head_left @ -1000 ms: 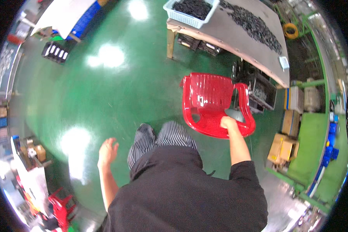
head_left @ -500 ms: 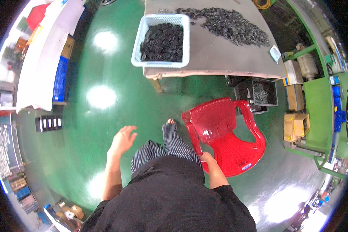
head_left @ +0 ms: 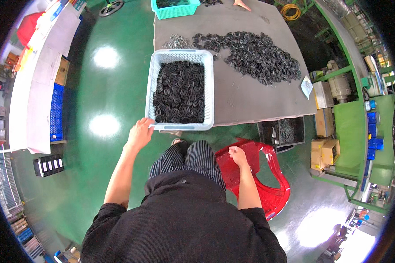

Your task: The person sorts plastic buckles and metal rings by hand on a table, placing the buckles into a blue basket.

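Observation:
A light blue plastic basket (head_left: 210, 94) full of small black parts (head_left: 180, 92) stands on the table's near left corner. My left hand (head_left: 139, 135) is at the basket's near left corner, with thumb and fingers closed on its rim. Over the back of a red plastic chair (head_left: 274, 197) is my right hand (head_left: 238, 156), loosely bent and with nothing visible in it. That chair stands just right of my legs, partly covered by my right forearm. More loose black parts (head_left: 263, 57) lie heaped across the table, right of the basket.
The grey-covered table (head_left: 250, 103) fills the space ahead. At its far left sits a green basket (head_left: 175, 12). Black crates (head_left: 292, 131) stand under its right side, and cardboard boxes (head_left: 324, 153) farther right. A long white-topped bench (head_left: 41, 96) runs along the left.
I have moved closer to the table and basket. My left hand has reached forward to the basket's corner. My right hand has let go of the chair's side and risen forward.

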Tool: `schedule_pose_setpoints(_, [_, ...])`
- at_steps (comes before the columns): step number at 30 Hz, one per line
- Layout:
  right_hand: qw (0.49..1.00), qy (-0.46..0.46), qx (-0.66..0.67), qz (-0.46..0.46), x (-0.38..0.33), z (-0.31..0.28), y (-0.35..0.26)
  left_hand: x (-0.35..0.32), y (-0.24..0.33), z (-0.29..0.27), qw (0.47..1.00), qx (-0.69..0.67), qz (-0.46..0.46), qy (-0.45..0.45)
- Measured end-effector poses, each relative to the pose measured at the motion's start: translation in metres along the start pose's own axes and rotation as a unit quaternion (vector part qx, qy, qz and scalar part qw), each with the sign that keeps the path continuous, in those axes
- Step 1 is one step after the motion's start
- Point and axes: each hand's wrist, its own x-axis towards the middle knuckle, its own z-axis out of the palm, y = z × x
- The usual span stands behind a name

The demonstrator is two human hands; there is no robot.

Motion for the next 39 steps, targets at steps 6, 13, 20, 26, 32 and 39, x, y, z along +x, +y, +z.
schedule_pose_setpoints(6, [0.968, 0.093, -0.189, -0.134, 0.112, -0.046, -0.124, 0.106, 0.007, -0.012, 0.986, -0.048, -0.034, 0.157])
schedule_pose_setpoints(13, [0.847, 0.149, -0.289, -0.42, 0.331, -0.077, -0.267, 0.177, -0.042, 0.088, 0.923, -0.042, -0.303, 0.231])
schedule_pose_setpoints(20, [0.765, 0.099, -0.32, -0.551, 0.492, 0.008, -0.354, 0.186, -0.024, 0.084, 0.876, 0.062, -0.402, 0.258])
schedule_pose_setpoints(26, [0.738, 0.164, -0.372, -0.539, 0.56, -0.009, -0.363, 0.193, -0.025, 0.089, 0.876, 0.011, -0.406, 0.262])
schedule_pose_setpoints(32, [0.725, 0.002, -0.183, -0.664, 0.579, 0.036, -0.434, 0.2, -0.026, 0.087, 0.864, -0.015, -0.434, 0.255])
schedule_pose_setpoints(39, [0.504, -0.159, -0.336, -0.779, 0.572, 0.139, -0.496, 0.197, -0.052, 0.053, 0.85, -0.211, -0.474, 0.096])
